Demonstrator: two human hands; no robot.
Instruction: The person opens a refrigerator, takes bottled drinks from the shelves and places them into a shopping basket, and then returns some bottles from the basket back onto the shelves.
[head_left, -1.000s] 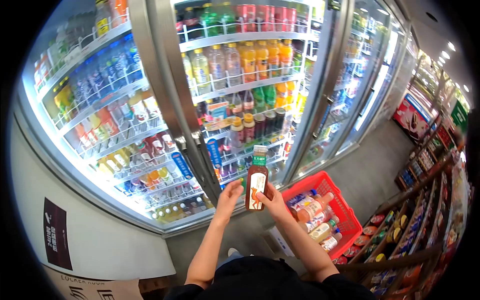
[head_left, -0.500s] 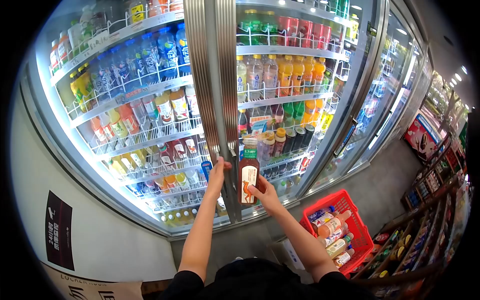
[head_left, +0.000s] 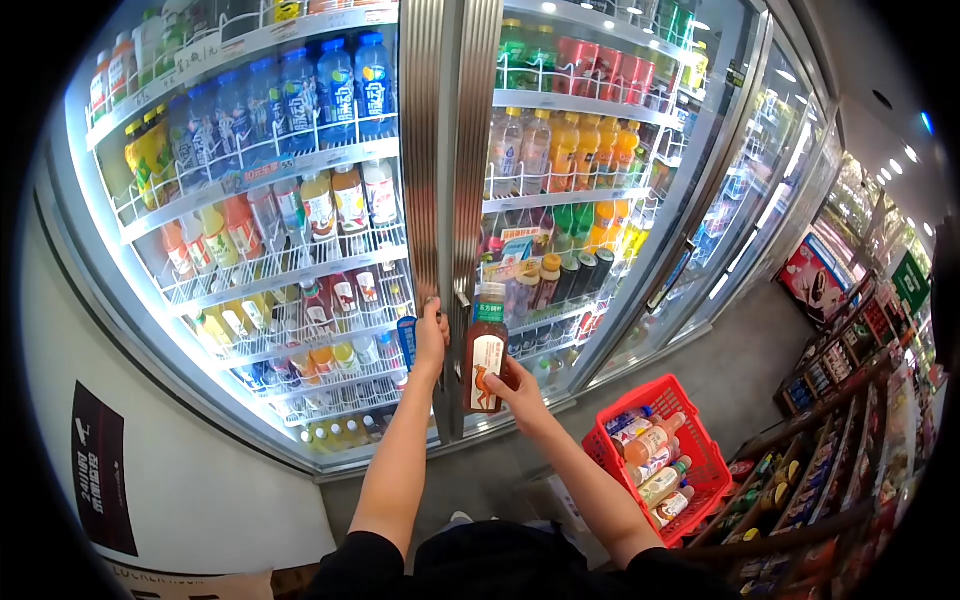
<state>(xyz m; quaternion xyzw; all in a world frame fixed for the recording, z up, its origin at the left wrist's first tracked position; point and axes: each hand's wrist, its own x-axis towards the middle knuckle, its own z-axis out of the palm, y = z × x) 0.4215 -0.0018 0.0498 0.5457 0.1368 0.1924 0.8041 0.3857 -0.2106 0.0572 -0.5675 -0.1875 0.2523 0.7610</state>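
My right hand [head_left: 518, 394] is closed round the lower part of a dark brown drink bottle [head_left: 487, 350] with a green neck label, held upright before the fridge doors. My left hand [head_left: 431, 335] has its fingers wrapped round the handle of the left glass door [head_left: 424, 200], beside a blue tag [head_left: 407, 340]. Behind the glass, shelves hold rows of bottles and cans, such as blue bottles [head_left: 336, 85] at left and orange bottles [head_left: 563, 150] at right. Both doors look closed.
A red basket [head_left: 712, 470] holding several bottles stands on the floor at the right. Past it run snack shelves [head_left: 830, 450]. A pale wall panel [head_left: 180, 440] with a dark sign [head_left: 102, 468] is at the left, and a red chest freezer [head_left: 815, 275] stands farther back.
My left hand has moved up to the left door's handle and closed on it. The bottle has come in front of the door frames. The view has swung left.
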